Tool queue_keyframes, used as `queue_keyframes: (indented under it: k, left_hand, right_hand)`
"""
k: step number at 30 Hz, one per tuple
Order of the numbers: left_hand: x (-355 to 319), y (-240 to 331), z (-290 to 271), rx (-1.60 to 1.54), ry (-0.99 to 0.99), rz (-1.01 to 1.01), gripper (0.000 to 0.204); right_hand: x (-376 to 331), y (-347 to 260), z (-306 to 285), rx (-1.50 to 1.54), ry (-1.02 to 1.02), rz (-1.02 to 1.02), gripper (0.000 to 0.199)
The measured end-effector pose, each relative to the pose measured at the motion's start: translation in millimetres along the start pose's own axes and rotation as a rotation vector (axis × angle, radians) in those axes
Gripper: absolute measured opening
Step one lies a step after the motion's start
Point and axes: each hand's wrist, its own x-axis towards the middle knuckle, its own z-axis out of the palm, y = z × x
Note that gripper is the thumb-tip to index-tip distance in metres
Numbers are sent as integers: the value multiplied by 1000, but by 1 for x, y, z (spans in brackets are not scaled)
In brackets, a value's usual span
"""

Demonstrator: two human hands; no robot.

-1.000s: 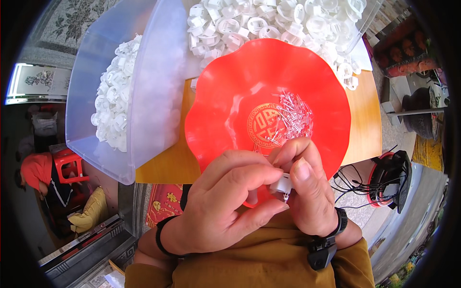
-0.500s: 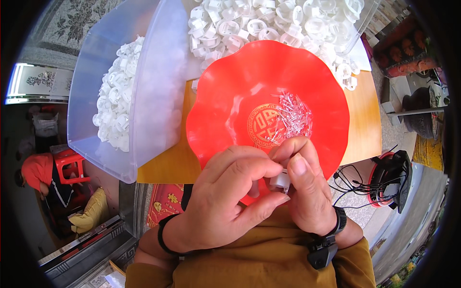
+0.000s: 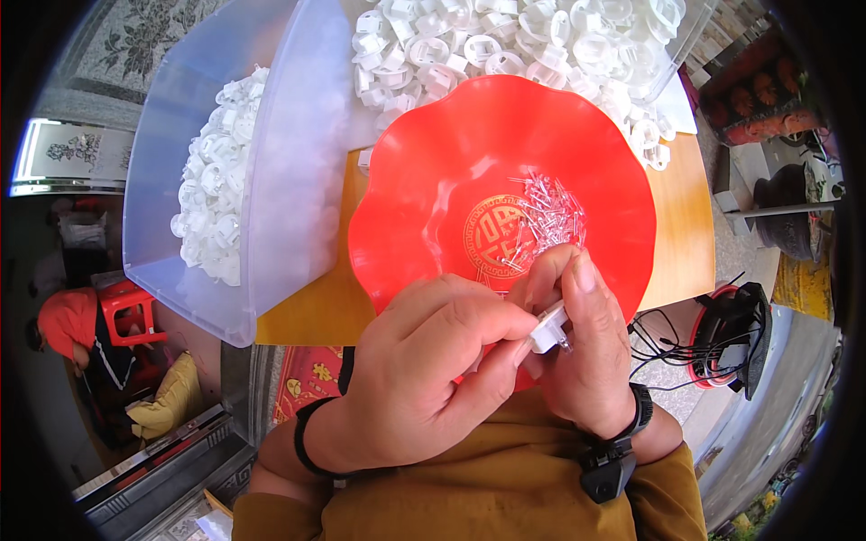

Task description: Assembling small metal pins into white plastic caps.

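A small white plastic part is between my two hands, over the near edge of a red wavy-rimmed bowl. My left hand pinches it between thumb and forefinger. My right hand is closed around its other side, thumb raised; its fingertips are partly hidden. A tiny clear piece sticks out of the part's lower end. Inside the bowl lies a heap of small clear pieces with thin metal legs, looking like LEDs.
Behind the bowl spreads a big pile of white ring-shaped plastic parts. A translucent bin at the left holds more white parts. All stand on a wooden table. Black cables lie off the right side; a red stool stands far left.
The white part has turned in my fingers and shifted slightly right and up. My right thumb has lifted, and my left fingertips have closed in on the part.
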Motion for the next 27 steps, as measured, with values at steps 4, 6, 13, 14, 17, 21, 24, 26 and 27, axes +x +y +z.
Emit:
queue_keyframes:
  k: [4,6,13,14,17,21,24,26,27]
  left_hand:
    - [-1,0,6,72,104,75,19]
    - [-2,0,7,99,125,96,20]
    - [-4,3,8,204,108,202,27]
    - [-4,3,8,213,110,212,27]
    - [-2,2,10,225,116,225,28]
    - [-4,4,12,249,120,249,29]
    - [-6,6,14,246,103,265,30]
    - [-9,4,16,255,105,312,30]
    - [-9,4,16,254,104,312,30]
  right_hand:
    - [2,-3,2,-17,14,-50,46]
    - [3,-3,4,-42,22,-76,47]
    - [4,-3,6,-4,72,-152,49]
    - [4,-2,5,2,47,-165,49]
    - [4,4,5,87,71,-237,47]
    - [2,3,5,30,77,-248,47]
    - [0,3,5,110,78,-218,47]
    - [-1,5,3,125,59,-286,46]
    - [-2,6,3,125,61,-285,46]
